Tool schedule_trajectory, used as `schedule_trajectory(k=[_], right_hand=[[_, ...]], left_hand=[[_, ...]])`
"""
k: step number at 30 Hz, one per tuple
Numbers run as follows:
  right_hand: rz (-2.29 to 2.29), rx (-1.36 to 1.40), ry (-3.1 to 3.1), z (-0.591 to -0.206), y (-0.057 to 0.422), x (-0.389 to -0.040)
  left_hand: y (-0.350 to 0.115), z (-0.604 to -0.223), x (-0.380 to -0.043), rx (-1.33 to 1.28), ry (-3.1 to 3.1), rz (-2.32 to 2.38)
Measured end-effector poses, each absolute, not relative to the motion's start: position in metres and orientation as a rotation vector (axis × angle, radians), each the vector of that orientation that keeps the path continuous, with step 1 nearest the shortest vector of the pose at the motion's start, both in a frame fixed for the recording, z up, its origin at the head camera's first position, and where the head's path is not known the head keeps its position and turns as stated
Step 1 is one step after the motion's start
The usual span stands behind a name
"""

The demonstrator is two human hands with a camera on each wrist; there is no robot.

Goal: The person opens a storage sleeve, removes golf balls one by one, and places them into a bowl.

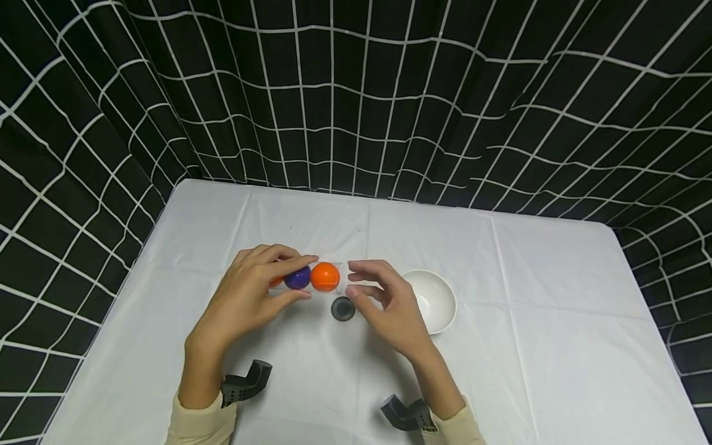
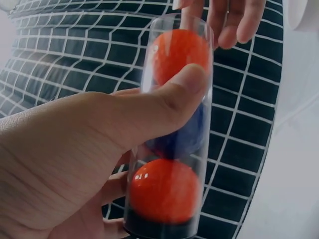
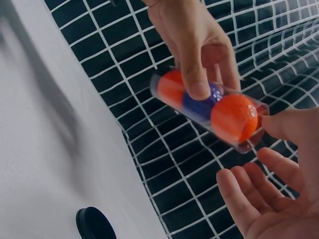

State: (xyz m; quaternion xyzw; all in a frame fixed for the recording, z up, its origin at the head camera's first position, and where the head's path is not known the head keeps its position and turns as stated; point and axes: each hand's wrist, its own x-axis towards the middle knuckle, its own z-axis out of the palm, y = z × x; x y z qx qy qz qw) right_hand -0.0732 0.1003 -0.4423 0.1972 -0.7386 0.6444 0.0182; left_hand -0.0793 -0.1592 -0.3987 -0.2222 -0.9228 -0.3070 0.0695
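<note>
My left hand (image 1: 250, 287) grips a clear plastic tube (image 2: 167, 24), thumb on one side and fingers on the other. Stacked inside are an orange ball (image 1: 325, 277) nearest the uncapped end, a dark purple ball (image 1: 297, 278) in the middle and another orange ball (image 2: 164, 189) by the black base (image 2: 159, 230). Held sideways above the table, the tube points toward my right hand (image 1: 389, 300). That hand holds nothing; its fingers are loosely bent, with the thumb tip (image 3: 274, 124) right at the tube's mouth. A round black cap (image 1: 343, 309) lies on the table just below.
A white bowl (image 1: 439, 303) stands on the table, partly behind my right hand. White cloth covers the table (image 1: 556, 321). Dark curtains with a white grid (image 1: 345, 105) hang along the back and sides. Each wrist wears a black camera mount (image 1: 247, 383).
</note>
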Motion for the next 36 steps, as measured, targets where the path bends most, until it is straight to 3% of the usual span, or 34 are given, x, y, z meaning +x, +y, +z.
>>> schedule_trajectory(k=[16, 36], right_hand=[[2.15, 0.557, -2.159, -0.446, 0.098, -0.075], [2.236, 0.347, -2.223, -0.44, 0.099, -0.075]], left_hand=[[-0.145, -0.396, -0.081, -0.727, -2.515, -0.588], [-0.142, -0.401, -0.084, -0.718, -2.531, -0.657]])
